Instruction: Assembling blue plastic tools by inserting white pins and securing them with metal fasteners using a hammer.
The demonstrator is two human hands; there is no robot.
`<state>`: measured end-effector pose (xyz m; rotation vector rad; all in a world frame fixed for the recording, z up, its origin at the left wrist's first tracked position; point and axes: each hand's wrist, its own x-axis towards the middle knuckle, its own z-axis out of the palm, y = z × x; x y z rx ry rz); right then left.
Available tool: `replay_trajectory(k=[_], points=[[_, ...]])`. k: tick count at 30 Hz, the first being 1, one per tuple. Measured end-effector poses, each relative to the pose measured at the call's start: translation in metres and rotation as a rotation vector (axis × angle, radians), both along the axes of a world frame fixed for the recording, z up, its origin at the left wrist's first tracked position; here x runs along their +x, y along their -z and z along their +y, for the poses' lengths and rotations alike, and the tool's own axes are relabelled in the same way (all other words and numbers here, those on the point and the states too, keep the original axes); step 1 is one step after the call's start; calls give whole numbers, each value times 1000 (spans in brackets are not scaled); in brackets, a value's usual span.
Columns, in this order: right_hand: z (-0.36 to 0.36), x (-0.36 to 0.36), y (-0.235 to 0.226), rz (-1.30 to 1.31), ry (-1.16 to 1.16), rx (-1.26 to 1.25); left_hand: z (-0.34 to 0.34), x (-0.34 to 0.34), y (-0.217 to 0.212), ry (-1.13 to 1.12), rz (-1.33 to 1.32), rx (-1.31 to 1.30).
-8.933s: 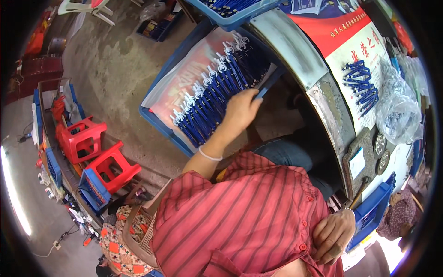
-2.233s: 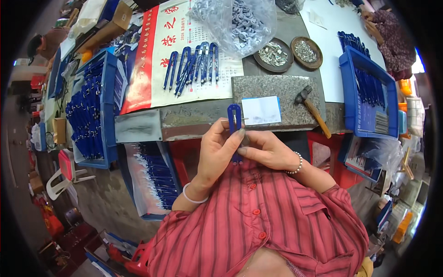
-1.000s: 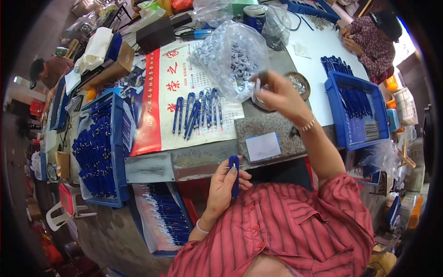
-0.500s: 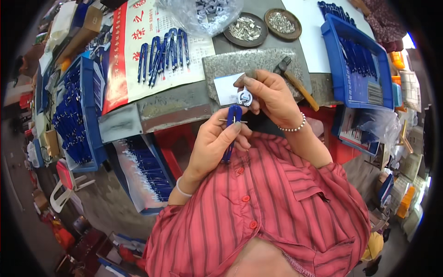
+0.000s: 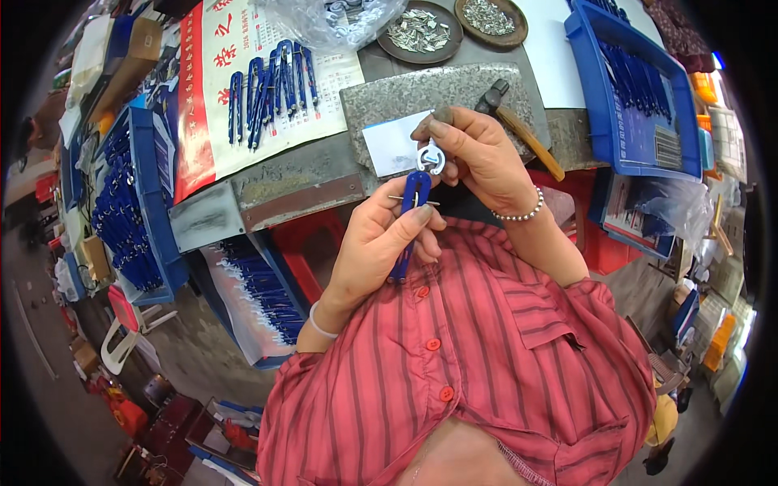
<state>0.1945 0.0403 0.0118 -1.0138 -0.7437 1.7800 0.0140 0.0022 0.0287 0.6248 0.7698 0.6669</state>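
Note:
My left hand (image 5: 365, 243) is closed around a slim blue slotted handle (image 5: 417, 190), its rounded end pointing up. A thin metal pin (image 5: 395, 197) sticks out crosswise on both sides of the handle near the slot. Just above that end, a small whitish ring-shaped part (image 5: 430, 159) with a gap in its rim is pinched by my right hand (image 5: 482, 158). The ring's lower edge lies very near the handle's tip; I cannot tell whether they touch. Behind the fingers, a white card (image 5: 391, 146) rests on a stone slab (image 5: 373, 101).
A hammer (image 5: 523, 130) lies on the slab's right. Two round dishes (image 5: 389, 50) of small metal pieces stand behind it. Several blue handles (image 5: 284, 77) lie on a printed sheet. Blue trays (image 5: 592, 105) hold more handles at right and left (image 5: 158, 211). A clear bag (image 5: 312, 32) sits far back.
The view has shifted slightly, so the bench appears higher. The blue handle's upper end has tilted a little right, and its slot shows more plainly. Both grips stay the same.

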Motion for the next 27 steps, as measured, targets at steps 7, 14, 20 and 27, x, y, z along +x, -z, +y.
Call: replay_trajectory(k=[7, 14, 20, 27], points=[[3, -4, -3, -151, -52, 104, 5, -4, 2, 53, -16, -11], [-1, -13, -3, -217, -74, 111, 2, -6, 5, 39, -35, -30], [-7, -20, -6, -197, -25, 156, -1, -7, 4, 18, -70, -23], [-14, -26, -2, -206, 56, 192, -2, -7, 3, -29, -90, 6]])
